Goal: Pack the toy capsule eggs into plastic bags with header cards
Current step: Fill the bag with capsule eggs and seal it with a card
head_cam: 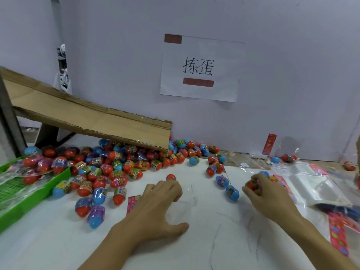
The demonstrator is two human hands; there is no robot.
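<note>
Eggs [116, 164] lie heaped on the white counter [204, 240] under the low end of a cardboard chute [87, 117], with a few strays further right. Each egg has one red or blue end and a printed wrap of green, purple, yellow or blue; the wrap print is too small to read. A paper sign [200, 68] on the back wall reads "拣蛋", with a brown strip above and below the characters. A green tray [39, 190] at the left edge holds filled bags. Clear bags [311, 184] lie in a stack at the right, beside red header cards [339, 236] whose print is illegible; another card [133, 203] lies near the left hand.

Left hand [157, 207] rests palm down on the counter, fingers loosely bent, with one red-tipped egg [171, 177] just beyond its fingertips; whether it touches cannot be told. Right hand [266, 193] is curled around several eggs, gripping them just above the counter. The hands are apart.
</note>
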